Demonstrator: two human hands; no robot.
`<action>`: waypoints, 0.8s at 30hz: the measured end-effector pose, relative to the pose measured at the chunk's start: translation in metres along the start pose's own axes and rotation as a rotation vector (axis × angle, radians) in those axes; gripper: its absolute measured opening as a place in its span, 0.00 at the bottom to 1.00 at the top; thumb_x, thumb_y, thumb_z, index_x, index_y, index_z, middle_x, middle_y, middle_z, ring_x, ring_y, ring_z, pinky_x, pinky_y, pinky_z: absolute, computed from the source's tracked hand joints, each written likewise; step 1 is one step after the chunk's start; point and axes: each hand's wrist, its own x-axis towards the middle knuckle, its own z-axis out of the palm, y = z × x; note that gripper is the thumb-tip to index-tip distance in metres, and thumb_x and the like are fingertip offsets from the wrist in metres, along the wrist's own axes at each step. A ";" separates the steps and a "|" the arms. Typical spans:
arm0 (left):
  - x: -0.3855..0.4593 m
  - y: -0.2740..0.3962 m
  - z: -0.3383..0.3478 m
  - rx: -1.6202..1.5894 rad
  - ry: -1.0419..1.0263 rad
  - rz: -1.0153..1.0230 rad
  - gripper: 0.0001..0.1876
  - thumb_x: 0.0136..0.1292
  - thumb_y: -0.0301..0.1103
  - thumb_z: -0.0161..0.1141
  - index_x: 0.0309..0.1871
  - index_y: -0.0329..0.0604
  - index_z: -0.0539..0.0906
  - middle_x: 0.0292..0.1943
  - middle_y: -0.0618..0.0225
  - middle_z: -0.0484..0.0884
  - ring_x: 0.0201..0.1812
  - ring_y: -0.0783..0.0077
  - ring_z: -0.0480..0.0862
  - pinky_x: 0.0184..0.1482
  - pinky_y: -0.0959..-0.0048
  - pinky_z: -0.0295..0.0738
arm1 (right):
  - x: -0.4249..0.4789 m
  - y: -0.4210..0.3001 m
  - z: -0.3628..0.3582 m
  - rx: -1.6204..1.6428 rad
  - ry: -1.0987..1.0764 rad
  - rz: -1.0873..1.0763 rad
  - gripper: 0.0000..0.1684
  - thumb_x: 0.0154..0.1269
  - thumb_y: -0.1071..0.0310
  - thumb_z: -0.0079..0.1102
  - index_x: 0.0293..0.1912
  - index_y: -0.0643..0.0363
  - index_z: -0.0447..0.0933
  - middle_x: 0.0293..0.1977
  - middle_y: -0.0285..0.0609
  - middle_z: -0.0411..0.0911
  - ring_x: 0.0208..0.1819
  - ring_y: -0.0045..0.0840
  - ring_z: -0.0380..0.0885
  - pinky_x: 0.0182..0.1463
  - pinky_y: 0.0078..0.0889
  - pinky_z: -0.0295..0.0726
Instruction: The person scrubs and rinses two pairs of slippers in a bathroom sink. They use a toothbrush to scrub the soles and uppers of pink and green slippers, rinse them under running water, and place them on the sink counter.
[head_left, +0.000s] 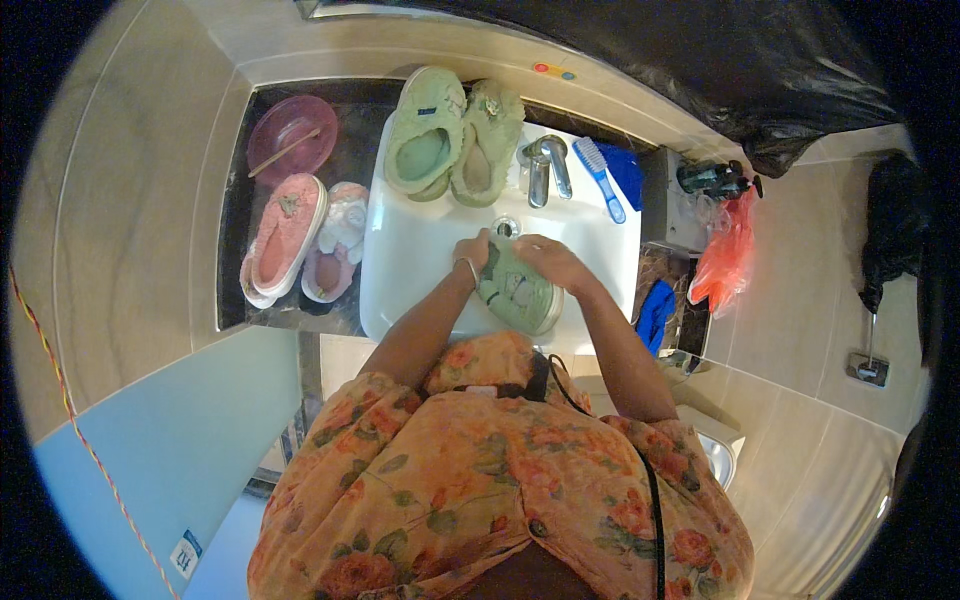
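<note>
A light green fuzzy slipper (523, 294) lies in the white washbasin (416, 270), its toe towards me. My left hand (472, 251) grips the slipper's open heel end. Across the top of the same end lies my right hand (551, 259), its fingers bent over the edge; whether it grips or only presses cannot be made out. The metal drain (506, 226) is just beyond the slipper. Behind it stands a chrome faucet (541, 169); no water stream is plain to see. More green slippers (427, 127) rest on the basin's back left rim.
A blue scrub brush (600, 180) leans on the basin's right rim. Pink slippers (289, 232) and a white-and-pink slipper (341, 232) sit on the dark counter at left, by a pink plastic bowl (300, 131) with a stick. A red plastic bag (724, 259) hangs at right above a blue cloth (655, 315).
</note>
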 end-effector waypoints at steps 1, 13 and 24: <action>0.010 -0.009 0.004 -0.201 0.028 -0.088 0.34 0.56 0.60 0.42 0.40 0.30 0.80 0.40 0.43 0.79 0.45 0.46 0.77 0.49 0.60 0.68 | -0.012 -0.011 -0.008 0.036 0.037 -0.002 0.31 0.58 0.48 0.55 0.53 0.63 0.70 0.40 0.43 0.76 0.42 0.24 0.73 0.45 0.25 0.72; -0.057 0.024 -0.018 0.020 -0.175 0.660 0.22 0.66 0.46 0.38 0.51 0.37 0.70 0.41 0.52 0.77 0.46 0.52 0.76 0.47 0.63 0.71 | -0.082 -0.023 -0.019 0.126 1.013 -0.365 0.18 0.63 0.60 0.49 0.46 0.64 0.71 0.35 0.47 0.77 0.37 0.26 0.74 0.43 0.27 0.72; -0.131 0.152 -0.057 -0.197 -0.163 0.664 0.29 0.63 0.57 0.42 0.37 0.34 0.79 0.31 0.50 0.79 0.35 0.51 0.78 0.40 0.64 0.70 | -0.083 -0.062 -0.051 0.423 0.954 -0.525 0.16 0.60 0.64 0.57 0.43 0.65 0.73 0.34 0.35 0.75 0.35 0.14 0.70 0.41 0.16 0.69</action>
